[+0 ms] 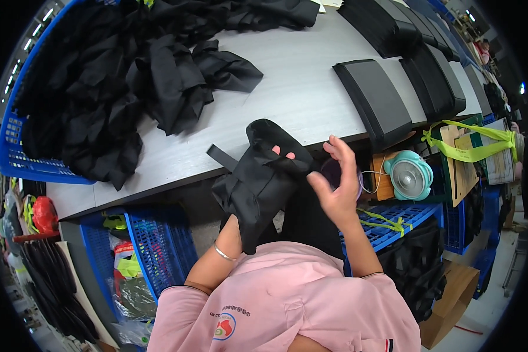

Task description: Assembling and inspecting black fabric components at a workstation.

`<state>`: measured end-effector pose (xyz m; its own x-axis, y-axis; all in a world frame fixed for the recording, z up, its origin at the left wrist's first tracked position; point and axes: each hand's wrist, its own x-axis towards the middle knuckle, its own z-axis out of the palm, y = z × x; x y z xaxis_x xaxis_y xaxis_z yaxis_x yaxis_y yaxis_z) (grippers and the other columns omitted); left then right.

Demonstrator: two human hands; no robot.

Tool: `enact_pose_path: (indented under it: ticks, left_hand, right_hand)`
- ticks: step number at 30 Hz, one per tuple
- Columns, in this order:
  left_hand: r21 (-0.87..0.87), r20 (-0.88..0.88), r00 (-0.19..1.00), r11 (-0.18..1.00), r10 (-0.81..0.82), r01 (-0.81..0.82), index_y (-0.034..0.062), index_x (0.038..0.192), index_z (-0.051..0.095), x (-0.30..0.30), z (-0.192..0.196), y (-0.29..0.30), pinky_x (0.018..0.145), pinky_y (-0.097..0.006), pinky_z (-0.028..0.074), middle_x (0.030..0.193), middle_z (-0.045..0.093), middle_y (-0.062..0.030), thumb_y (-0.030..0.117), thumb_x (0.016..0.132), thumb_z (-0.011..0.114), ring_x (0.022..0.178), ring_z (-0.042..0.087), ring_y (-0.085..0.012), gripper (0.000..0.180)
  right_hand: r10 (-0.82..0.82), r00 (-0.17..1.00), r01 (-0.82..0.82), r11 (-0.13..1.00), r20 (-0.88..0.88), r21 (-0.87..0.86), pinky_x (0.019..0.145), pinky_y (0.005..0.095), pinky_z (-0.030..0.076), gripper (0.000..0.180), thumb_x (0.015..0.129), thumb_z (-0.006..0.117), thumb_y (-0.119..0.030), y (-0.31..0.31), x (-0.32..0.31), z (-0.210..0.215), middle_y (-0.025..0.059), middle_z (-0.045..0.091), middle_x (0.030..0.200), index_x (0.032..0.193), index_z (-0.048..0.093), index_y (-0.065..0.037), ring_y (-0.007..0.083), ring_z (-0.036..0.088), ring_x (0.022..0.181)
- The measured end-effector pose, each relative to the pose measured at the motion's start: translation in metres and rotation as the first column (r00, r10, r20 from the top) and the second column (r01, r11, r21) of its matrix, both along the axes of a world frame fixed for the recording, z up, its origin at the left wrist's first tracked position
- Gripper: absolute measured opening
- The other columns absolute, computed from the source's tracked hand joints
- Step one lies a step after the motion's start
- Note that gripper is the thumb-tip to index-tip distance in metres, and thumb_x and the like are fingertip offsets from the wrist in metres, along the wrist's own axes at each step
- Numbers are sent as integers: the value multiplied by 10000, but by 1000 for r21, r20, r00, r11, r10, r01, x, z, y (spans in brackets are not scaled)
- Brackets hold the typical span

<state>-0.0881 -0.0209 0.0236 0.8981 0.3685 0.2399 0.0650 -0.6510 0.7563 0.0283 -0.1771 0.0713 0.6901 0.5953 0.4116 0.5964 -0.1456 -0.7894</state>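
Note:
A limp black cloth piece (263,182) covers most of my left hand (283,153), draping over the wrist above a silver bangle. Two of its fingertips show against the cloth near the upper end; the rest of the hand is hidden, and it appears to grip the fabric. A short black strap (222,157) sticks out of the cloth on its left side. Just right of the cloth, my right hand (341,183) is raised and empty, thumb and fingers apart. Both hands are in front of the table's near edge.
Crumpled black cloth pieces (176,82) spill from a blue basket (47,169) across the pale table (287,70). Flat black stacks (378,100) line its right side. A teal fan (411,176) stands at right. Blue crates (164,249) sit below at left.

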Motion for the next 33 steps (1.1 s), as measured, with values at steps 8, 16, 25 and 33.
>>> enact_pose_path:
  ticks: [8, 16, 25, 33]
  left_hand:
    - [-191, 131, 971, 956, -202, 225, 57, 1278, 601, -19, -2, -20, 1046, -350, 437, 1278, 610, -118, 138, 936, 607, 1209, 552, -271, 352]
    - [-226, 2, 988, 963, -154, 150, 34, 1271, 586, -24, -44, -15, 1003, -310, 461, 1260, 618, -110, 132, 944, 613, 1143, 594, -228, 342]
    - [-857, 112, 966, 469, -233, 212, 26, 1377, 517, -20, -49, -2, 1072, -316, 430, 1356, 578, -106, 139, 955, 611, 1222, 565, -212, 447]
    - [-941, 328, 943, -111, -59, 320, 28, 1401, 501, -42, -87, 46, 1011, -355, 506, 1335, 602, -109, 316, 1016, 545, 1152, 621, -213, 483]
  right_hand:
    - [-111, 799, 124, 992, 591, 18, 690, 348, 520, 608, 613, 715, 40, 13, 6, -36, 141, 630, 1023, 1212, 629, -13, 280, 629, 794]
    - [146, 812, 38, 953, 566, -300, 551, 296, 450, 512, 692, 684, 47, -16, 0, -35, 55, 564, 670, 1189, 708, -75, 205, 524, 543]
    - [134, 958, -160, 983, -253, -88, 720, 272, 487, 290, 788, 720, 63, -15, 5, -22, 79, 652, 838, 1064, 740, -27, 174, 646, 800]
    - [571, 752, -557, 817, -329, 147, 1021, 367, 390, 278, 735, 765, -39, -14, 59, 16, 146, 580, 1262, 646, 507, 13, 246, 542, 1147]
